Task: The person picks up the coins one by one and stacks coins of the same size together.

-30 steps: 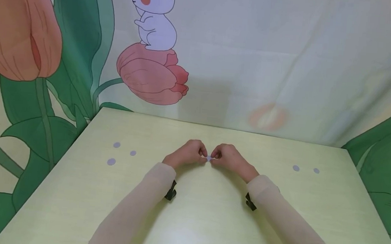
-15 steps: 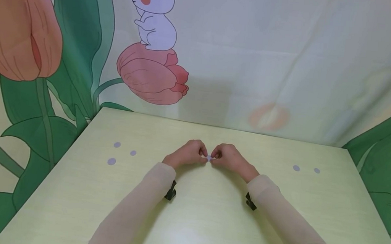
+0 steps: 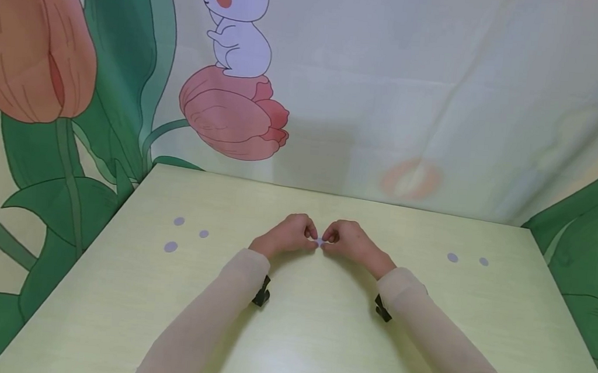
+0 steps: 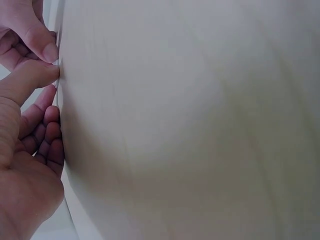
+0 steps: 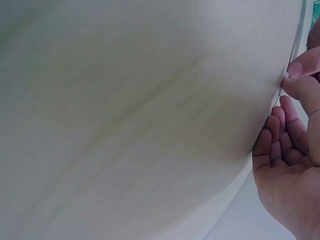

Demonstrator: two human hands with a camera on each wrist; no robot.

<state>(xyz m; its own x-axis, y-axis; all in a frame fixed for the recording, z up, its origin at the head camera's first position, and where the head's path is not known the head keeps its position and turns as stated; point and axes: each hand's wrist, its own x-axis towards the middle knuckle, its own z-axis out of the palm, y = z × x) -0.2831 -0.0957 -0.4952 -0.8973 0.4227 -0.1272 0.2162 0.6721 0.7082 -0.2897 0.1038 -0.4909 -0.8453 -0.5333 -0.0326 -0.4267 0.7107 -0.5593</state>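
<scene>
A small, flat, pale lilac disc point(image 3: 320, 242) lies on the table between my two hands, toward its far side. My left hand point(image 3: 289, 233) holds the disc's left edge with thumb and index finger. From the other side my right hand point(image 3: 351, 241) does the same at the right edge. In the left wrist view the curled fingers of the left hand point(image 4: 30, 150) rest against the tabletop, and the two thumbs nearly meet. The right wrist view has the right hand point(image 5: 290, 160) in a like pose. Fingertips cover most of the disc.
On the pale yellow-green table point(image 3: 287, 338), lilac discs lie at left: one upper point(image 3: 179, 221), one right point(image 3: 204, 234) and one lower disc point(image 3: 170, 246). At right lie an inner disc point(image 3: 452, 258) and an outer disc point(image 3: 484, 261). A printed curtain point(image 3: 370, 87) hangs behind.
</scene>
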